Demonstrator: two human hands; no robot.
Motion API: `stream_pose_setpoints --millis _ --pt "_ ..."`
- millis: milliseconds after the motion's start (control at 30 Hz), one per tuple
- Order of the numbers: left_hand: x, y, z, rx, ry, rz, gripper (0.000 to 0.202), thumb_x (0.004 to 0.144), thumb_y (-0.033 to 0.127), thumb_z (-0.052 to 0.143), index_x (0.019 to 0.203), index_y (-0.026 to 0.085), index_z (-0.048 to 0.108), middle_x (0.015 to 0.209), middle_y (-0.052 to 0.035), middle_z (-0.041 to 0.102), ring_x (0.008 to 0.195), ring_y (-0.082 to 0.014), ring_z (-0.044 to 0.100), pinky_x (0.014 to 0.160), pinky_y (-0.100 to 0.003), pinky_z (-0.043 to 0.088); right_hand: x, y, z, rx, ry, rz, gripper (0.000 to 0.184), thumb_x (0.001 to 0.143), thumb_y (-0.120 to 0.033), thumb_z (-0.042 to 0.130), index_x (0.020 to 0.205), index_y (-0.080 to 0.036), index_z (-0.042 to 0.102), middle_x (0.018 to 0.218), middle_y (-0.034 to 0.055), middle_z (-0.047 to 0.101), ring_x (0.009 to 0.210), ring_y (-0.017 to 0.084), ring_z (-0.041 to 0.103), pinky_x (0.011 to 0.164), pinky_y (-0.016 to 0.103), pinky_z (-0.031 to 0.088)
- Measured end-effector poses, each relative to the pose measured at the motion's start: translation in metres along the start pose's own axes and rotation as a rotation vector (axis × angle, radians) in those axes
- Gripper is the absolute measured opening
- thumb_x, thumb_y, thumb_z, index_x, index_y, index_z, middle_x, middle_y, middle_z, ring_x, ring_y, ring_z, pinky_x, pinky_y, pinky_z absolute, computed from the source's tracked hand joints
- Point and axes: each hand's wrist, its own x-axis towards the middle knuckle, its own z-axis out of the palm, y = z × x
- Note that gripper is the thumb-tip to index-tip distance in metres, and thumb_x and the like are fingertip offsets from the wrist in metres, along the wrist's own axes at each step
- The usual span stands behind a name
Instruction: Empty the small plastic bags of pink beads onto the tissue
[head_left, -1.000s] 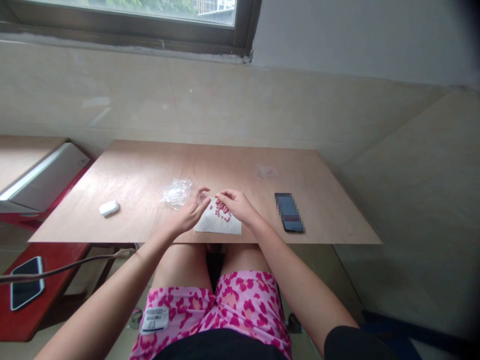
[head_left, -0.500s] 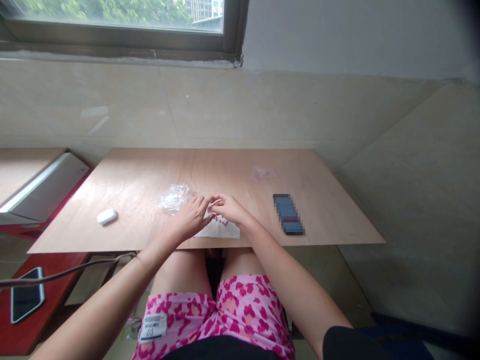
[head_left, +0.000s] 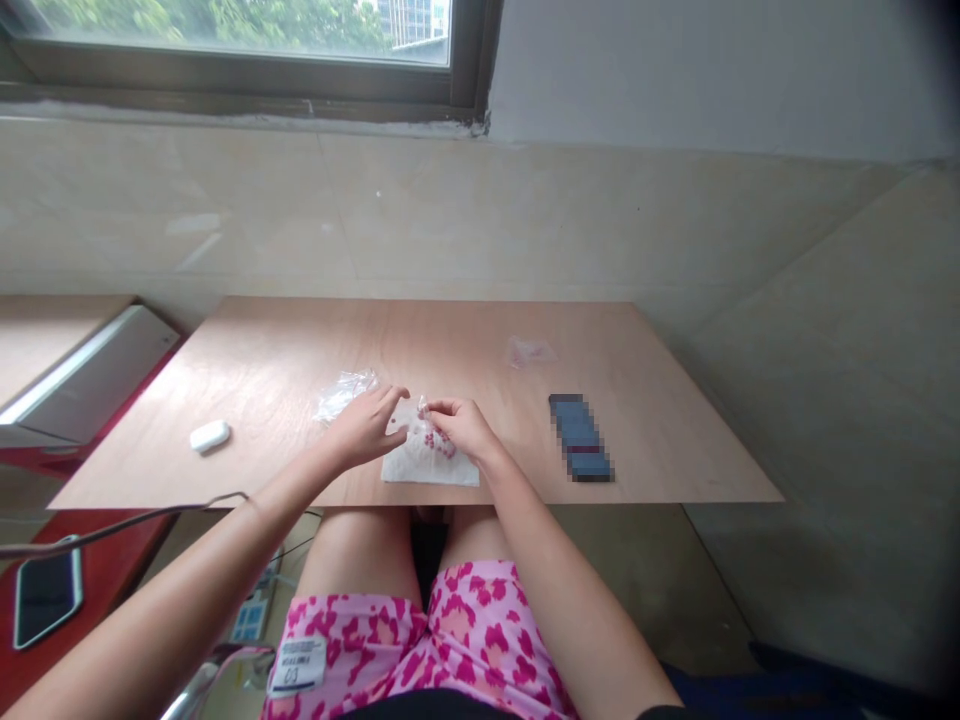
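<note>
My right hand (head_left: 461,428) pinches a small clear plastic bag (head_left: 422,406) above a white paper sheet (head_left: 431,472). Small dark pink beads or pieces (head_left: 439,444) lie on that sheet, just under my right fingertips; their exact kind is too small to tell. To the left, my left hand (head_left: 370,424) is open, thumb and fingers apart, over the sheet's left side. Beside it, partly covered by the fingers, is a crumpled heap of clear plastic bags (head_left: 341,397).
A white earphone case (head_left: 210,436) lies at the table's left, and a dark blurred phone (head_left: 581,440) at the right. Another small clear bag (head_left: 529,351) is farther back on the wooden table (head_left: 675,440). A cable (head_left: 135,520) crosses by the front left edge, above a red bench holding another phone (head_left: 48,597).
My left hand has let go and moved left, away from my right hand, its fingers spreading. More of the paper and pink pieces now shows. My right hand keeps the small bag.
</note>
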Motion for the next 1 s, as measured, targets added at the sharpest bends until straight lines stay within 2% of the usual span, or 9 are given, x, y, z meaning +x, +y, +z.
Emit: stream_pose_setpoints --millis 100,200,300,400,500,667,767,867,1000 --pt "0.001 -0.001 -0.005 0.024 -0.03 0.021 0.041 0.084 0.037 0.073 0.122 0.022 0.064 0.106 -0.0129 0.068 0.098 -0.0348 0.064 0.089 -0.044 0.047 -0.004 0.006 0.0 -0.007 -0.016 0.011 0.033 0.077 -0.041 0.08 0.099 -0.017 0.079 0.073 0.0006 0.069 0.05 0.008 0.049 0.044 0.02 0.036" --pt "0.002 -0.008 -0.006 0.037 -0.067 0.054 0.036 0.084 0.039 0.074 0.115 0.022 0.067 0.105 -0.0133 0.067 0.1 -0.0357 0.062 0.089 -0.044 0.046 -0.009 0.013 -0.003 -0.033 -0.015 0.018 0.036 0.078 -0.042 0.08 0.105 -0.018 0.078 0.075 0.0012 0.07 0.048 0.009 0.05 0.042 0.02 0.037" --pt "0.005 -0.018 -0.003 0.06 -0.09 0.077 0.031 0.08 0.034 0.077 0.108 0.022 0.07 0.101 -0.0131 0.065 0.101 -0.0363 0.061 0.093 -0.046 0.044 -0.015 0.017 -0.009 -0.101 0.041 -0.02 0.027 0.08 -0.034 0.077 0.103 -0.019 0.075 0.088 0.0037 0.074 0.054 0.01 0.057 0.046 0.02 0.043" --pt "0.009 -0.022 0.0 0.149 -0.119 0.086 0.029 0.077 0.027 0.078 0.103 0.021 0.07 0.101 -0.0138 0.065 0.103 -0.0371 0.059 0.095 -0.047 0.042 -0.022 0.018 -0.017 -0.304 0.134 -0.048 0.017 0.087 -0.029 0.069 0.1 -0.02 0.075 0.079 0.0026 0.074 0.054 0.013 0.061 0.051 0.023 0.046" --pt "0.013 -0.014 0.001 0.316 -0.163 0.087 0.026 0.076 0.019 0.077 0.1 0.02 0.069 0.104 -0.0148 0.064 0.105 -0.0376 0.058 0.094 -0.047 0.041 -0.03 0.017 -0.022 -0.501 0.2 -0.136 0.014 0.091 -0.024 0.064 0.098 -0.021 0.075 0.076 0.0022 0.073 0.059 0.016 0.065 0.06 0.026 0.051" --pt "0.02 0.007 0.0 0.607 -0.234 0.115 0.022 0.084 0.018 0.07 0.106 0.016 0.068 0.109 -0.0165 0.065 0.105 -0.0345 0.06 0.09 -0.043 0.043 -0.039 0.019 -0.017 -0.643 0.243 -0.346 0.014 0.089 -0.015 0.063 0.094 -0.02 0.076 0.098 0.0069 0.076 0.085 0.021 0.069 0.083 0.032 0.054" --pt "0.021 0.009 -0.006 0.628 -0.193 0.1 0.026 0.088 0.023 0.07 0.112 0.016 0.069 0.11 -0.0157 0.066 0.105 -0.0337 0.061 0.091 -0.043 0.044 -0.043 0.022 -0.017 -0.625 0.285 -0.357 0.014 0.091 -0.017 0.062 0.093 -0.02 0.076 0.097 0.0071 0.076 0.082 0.02 0.068 0.082 0.031 0.054" --pt "0.02 -0.004 -0.026 0.545 -0.074 0.029 0.038 0.094 0.035 0.065 0.127 0.017 0.066 0.116 -0.0145 0.067 0.106 -0.0322 0.061 0.092 -0.043 0.046 -0.041 0.023 -0.027 -0.589 0.36 -0.334 0.015 0.093 -0.025 0.062 0.094 -0.02 0.076 0.095 0.007 0.077 0.074 0.019 0.067 0.073 0.03 0.053" --pt "0.013 -0.039 -0.06 0.444 0.067 -0.09 0.05 0.097 0.043 0.056 0.139 0.016 0.062 0.124 -0.0148 0.066 0.11 -0.0322 0.063 0.095 -0.044 0.048 -0.015 0.012 -0.071 -0.624 0.485 -0.287 0.021 0.093 -0.031 0.06 0.098 -0.019 0.076 0.094 0.0084 0.078 0.079 0.022 0.07 0.074 0.031 0.054"
